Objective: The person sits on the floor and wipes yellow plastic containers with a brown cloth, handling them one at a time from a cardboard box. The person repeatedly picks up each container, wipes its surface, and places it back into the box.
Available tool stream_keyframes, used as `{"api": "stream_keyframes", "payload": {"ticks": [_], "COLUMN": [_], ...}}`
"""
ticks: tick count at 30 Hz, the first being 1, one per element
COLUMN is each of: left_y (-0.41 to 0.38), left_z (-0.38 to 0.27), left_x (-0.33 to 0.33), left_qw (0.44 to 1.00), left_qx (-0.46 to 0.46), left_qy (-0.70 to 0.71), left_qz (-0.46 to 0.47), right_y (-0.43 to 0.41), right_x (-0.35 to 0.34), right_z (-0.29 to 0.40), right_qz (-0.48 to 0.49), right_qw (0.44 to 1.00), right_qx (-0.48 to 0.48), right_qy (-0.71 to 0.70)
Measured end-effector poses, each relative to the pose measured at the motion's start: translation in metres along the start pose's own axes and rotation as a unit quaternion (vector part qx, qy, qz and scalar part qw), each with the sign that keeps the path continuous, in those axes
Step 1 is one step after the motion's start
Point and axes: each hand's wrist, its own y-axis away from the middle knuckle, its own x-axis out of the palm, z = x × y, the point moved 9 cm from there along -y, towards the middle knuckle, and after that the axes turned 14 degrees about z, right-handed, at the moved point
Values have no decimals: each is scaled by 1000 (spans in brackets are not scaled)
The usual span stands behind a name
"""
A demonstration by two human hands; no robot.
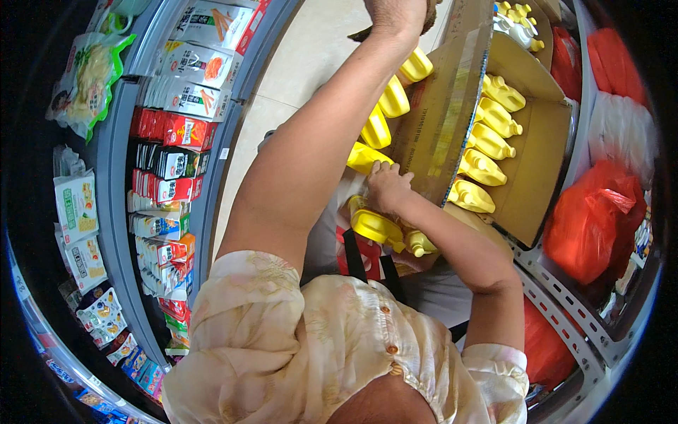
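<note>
At the top edge is my left hand [400, 16], its fingers cut off by the frame. A dark brown, cloth-like piece [431, 16] shows on both sides of that hand; its grip is hidden. My right hand [391, 185] lies with fingers spread against the near end of a yellow plastic bottle [365, 158]. More yellow bottles [393, 98] run in a row beyond it, beside a cardboard box wall. Just below my right hand, another yellow bottle [376, 225] lies near my lap, with a paler yellow one [419, 243] next to it.
An open cardboard box [535, 175] at the right holds several yellow bottles [490, 140]. Red plastic bags [590, 222] sit on a perforated metal rack [561, 283] at the far right. Shelves [119, 185] of packaged snacks [185, 130] line the left, past a strip of tiled floor [280, 69].
</note>
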Motion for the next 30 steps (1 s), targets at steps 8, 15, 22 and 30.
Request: {"api": "stream_keyframes", "payload": {"ticks": [8,15,22,30], "left_y": [-2,-2,0,-18], "left_z": [-12,-14,-21,14], "left_x": [-20,-28,-43,-92], "left_qw": [999,998,997,994], "left_qx": [3,-23,-19,22], "left_qy": [-30,43,51,101], "left_qz": [-28,-37,-53,-47], "right_y": [-51,-65,28,230], "right_x": [14,30,6,-59], "right_z": [-9,-20,-7,-26], "right_qz": [-99,-89,-110,-131], "right_qw": [991,970,945,856], "right_qx": [37,33,0,-132], "right_qy": [-76,-223,-308,-483]}}
